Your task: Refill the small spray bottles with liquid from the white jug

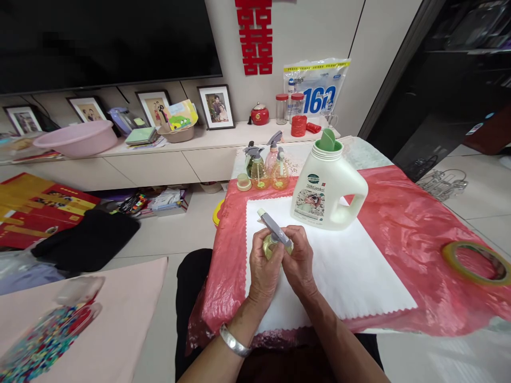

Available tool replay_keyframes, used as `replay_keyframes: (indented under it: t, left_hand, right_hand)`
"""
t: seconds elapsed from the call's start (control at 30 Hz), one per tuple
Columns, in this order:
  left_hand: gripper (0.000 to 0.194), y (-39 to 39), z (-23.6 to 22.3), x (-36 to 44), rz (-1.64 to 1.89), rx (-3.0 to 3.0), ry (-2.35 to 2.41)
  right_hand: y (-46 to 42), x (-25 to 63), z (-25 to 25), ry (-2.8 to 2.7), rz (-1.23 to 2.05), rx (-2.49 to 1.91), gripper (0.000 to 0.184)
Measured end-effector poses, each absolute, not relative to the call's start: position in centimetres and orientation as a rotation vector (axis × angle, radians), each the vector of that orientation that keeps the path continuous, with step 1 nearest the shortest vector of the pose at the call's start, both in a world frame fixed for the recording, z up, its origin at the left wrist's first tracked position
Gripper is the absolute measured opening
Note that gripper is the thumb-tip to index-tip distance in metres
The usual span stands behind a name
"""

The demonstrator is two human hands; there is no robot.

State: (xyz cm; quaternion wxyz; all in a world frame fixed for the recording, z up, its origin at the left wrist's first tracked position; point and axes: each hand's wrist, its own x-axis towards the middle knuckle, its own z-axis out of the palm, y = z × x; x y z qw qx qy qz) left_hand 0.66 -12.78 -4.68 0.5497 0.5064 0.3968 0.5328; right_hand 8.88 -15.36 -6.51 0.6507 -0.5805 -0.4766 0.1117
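Observation:
Between my two hands, over the white mat point(339, 282), is a small yellowish spray bottle point(268, 247) with a grey trigger head point(275, 227). The head slants up and to the left. My left hand point(261, 266) wraps the bottle's left side, and my right hand point(298, 258) closes on its right side, thumbs near the rear of the head. Much of the bottle is hidden by the fingers. Just beyond stands a large white detergent jug point(319, 186), with a green funnel-like piece point(327, 140) in its open mouth. Several similar spray bottles point(260, 173) stand behind, left of the jug.
A yellow-green cap point(244, 182) sits left of the spray bottles. A roll of tape point(477, 261) lies at the right on the red plastic sheet point(399, 213). At the lower left, a pink table point(136, 298) holds colourful small pieces point(43, 338). Framed photos point(217, 107) line the cabinet behind.

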Motion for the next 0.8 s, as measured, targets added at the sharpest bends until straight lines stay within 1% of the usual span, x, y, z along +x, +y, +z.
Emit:
replay_keyframes:
  t: [0.1, 0.27, 0.47, 0.67, 0.8]
  left_hand:
    - [0.037, -12.65, -4.36, 0.62, 1.253, 1.159, 0.895]
    - [0.030, -12.55, -4.14, 0.35, 1.238, 1.193, 0.874]
    - [0.030, -12.44, -4.43, 0.52, 1.276, 1.184, 0.891]
    - [0.026, -12.34, -4.73, 0.53, 1.329, 1.282, 0.944]
    - [0.023, -12.42, -4.62, 0.33, 1.326, 1.322, 0.966]
  right_hand:
    - [-15.35, 8.65, -6.44, -1.063, 0.243, -1.338, 0.026]
    - [-15.39, 8.57, -6.30, -1.068, 0.239, -1.340, 0.026]
    - [-15.36, 8.98, -6.40, -1.127, 0.258, -1.322, 0.032]
    - [-15.14, 9.09, -6.51, -1.085, 0.237, -1.346, 0.023]
    - [-15.00, 8.89, -6.33, -1.054, 0.223, -1.372, 0.022]
